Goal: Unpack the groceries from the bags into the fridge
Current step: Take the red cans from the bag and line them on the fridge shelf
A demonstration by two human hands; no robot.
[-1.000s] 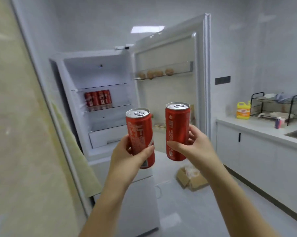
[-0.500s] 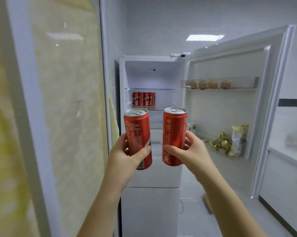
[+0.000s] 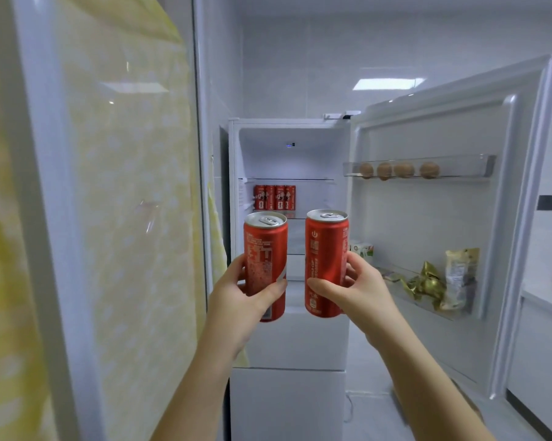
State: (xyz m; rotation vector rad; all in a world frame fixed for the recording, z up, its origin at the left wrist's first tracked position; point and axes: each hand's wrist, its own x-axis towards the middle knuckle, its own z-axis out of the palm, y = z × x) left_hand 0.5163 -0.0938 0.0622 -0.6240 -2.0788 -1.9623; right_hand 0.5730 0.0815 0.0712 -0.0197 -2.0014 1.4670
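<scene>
Red cans (image 3: 325,249) — upright within fingers (image 3: 356,265)

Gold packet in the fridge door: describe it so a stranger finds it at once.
The fridge door stands open on the right. Below its egg rack, the lower shelf holds packets. The gold packet is the crumpled shiny one, left of the taller pale bag.

You've turned to face the fridge (image 3: 287,148), so its shelved cans (image 3: 274,197) now sit just above your fingers (image 3: 357,265) round the held red cans (image 3: 263,249), no longer off to their left.
</scene>
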